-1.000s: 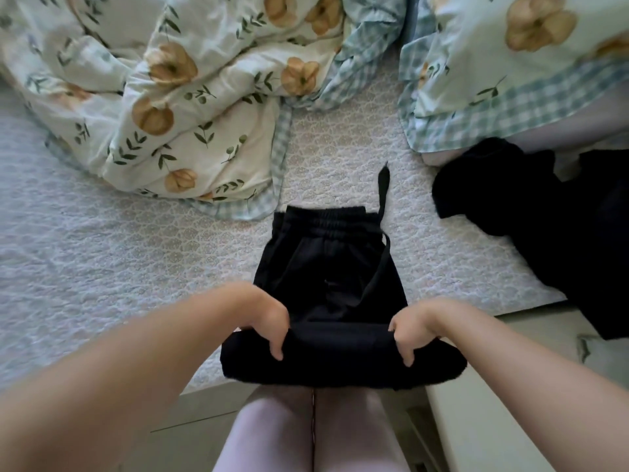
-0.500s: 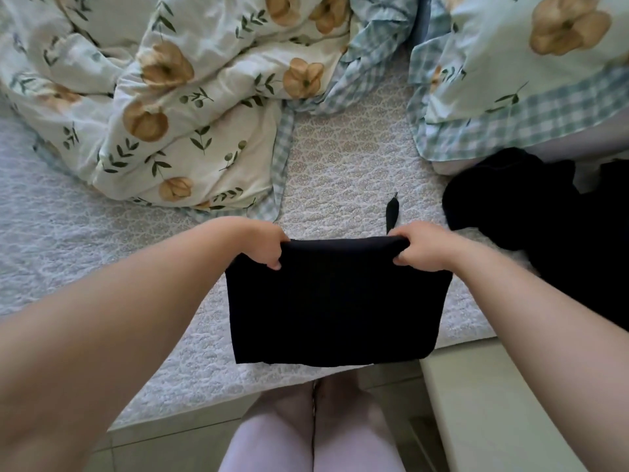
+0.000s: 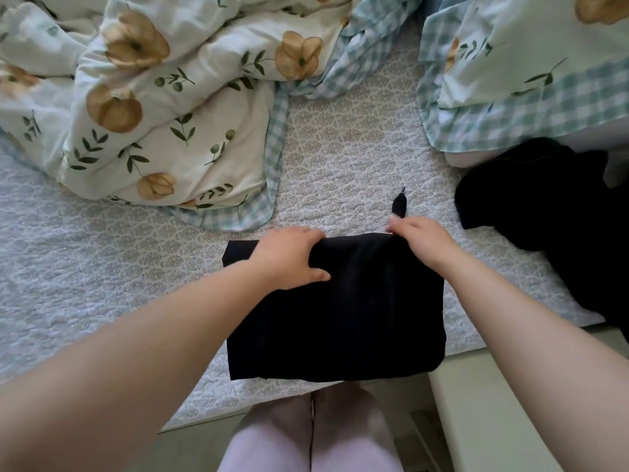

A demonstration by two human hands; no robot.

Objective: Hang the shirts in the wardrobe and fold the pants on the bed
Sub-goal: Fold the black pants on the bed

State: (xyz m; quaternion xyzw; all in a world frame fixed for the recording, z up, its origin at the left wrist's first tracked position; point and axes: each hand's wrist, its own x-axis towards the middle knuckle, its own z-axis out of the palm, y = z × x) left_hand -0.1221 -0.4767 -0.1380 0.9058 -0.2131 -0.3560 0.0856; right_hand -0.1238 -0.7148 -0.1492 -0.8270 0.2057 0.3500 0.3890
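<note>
A pair of black pants [image 3: 340, 318] lies folded into a flat rectangle near the front edge of the bed [image 3: 102, 267]. My left hand [image 3: 289, 257] grips the fold's far edge left of its middle, thumb on top and fingers curled over the edge. At the far right corner, my right hand [image 3: 418, 236] holds the fold with its fingers bent down over the edge. A black drawstring end [image 3: 397, 206] sticks out on the sheet just beyond that hand. No shirt can be told apart in view.
A crumpled floral duvet [image 3: 153, 114] covers the bed's far left. A matching pillow [image 3: 527, 63] lies far right, with a heap of black clothes [image 3: 551, 226] below it. A pale bedside surface [image 3: 510, 420] stands at the lower right. My legs [image 3: 306, 437] touch the bed's edge.
Both hands carried the near fold of the pants away from me, over the waistband. The pants now lie as a shorter rectangle, and my left hand has slid inward along the far edge.
</note>
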